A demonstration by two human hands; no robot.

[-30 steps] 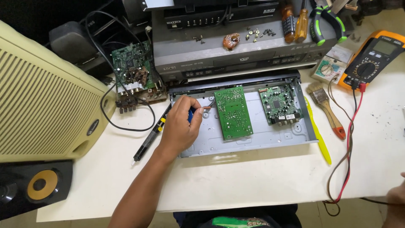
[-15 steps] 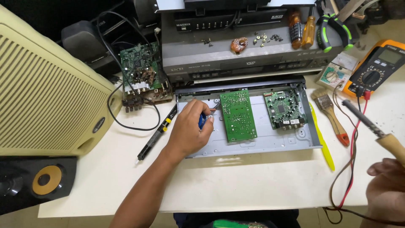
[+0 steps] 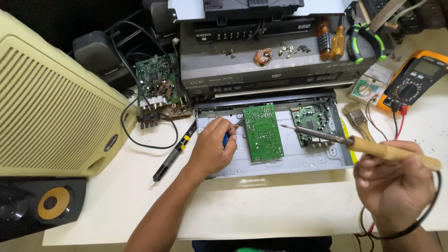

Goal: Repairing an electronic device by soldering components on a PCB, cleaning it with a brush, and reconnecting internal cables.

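Observation:
My left hand (image 3: 212, 149) rests inside the open grey metal chassis (image 3: 298, 161), closed around a small blue-handled tool (image 3: 226, 138) whose tip sits beside the left edge of a green circuit board (image 3: 262, 132). My right hand (image 3: 396, 179) grips the wooden handle of a soldering iron (image 3: 345, 140) at the lower right. Its metal tip points left and hovers above the chassis, between the green board and a smaller dark green board (image 3: 311, 123).
A cream speaker grille (image 3: 51, 107) fills the left, a black speaker (image 3: 39, 205) below it. A black desoldering pump (image 3: 175, 151) lies left of the chassis. Behind stand a grey player (image 3: 280, 60) with loose screws, screwdrivers, pliers (image 3: 366, 39), an orange multimeter (image 3: 415, 81) and a brush (image 3: 357, 116).
My right hand has come further into view from the lower right, bringing the soldering iron leftward over the chassis. My left hand has stayed in place with its tool.

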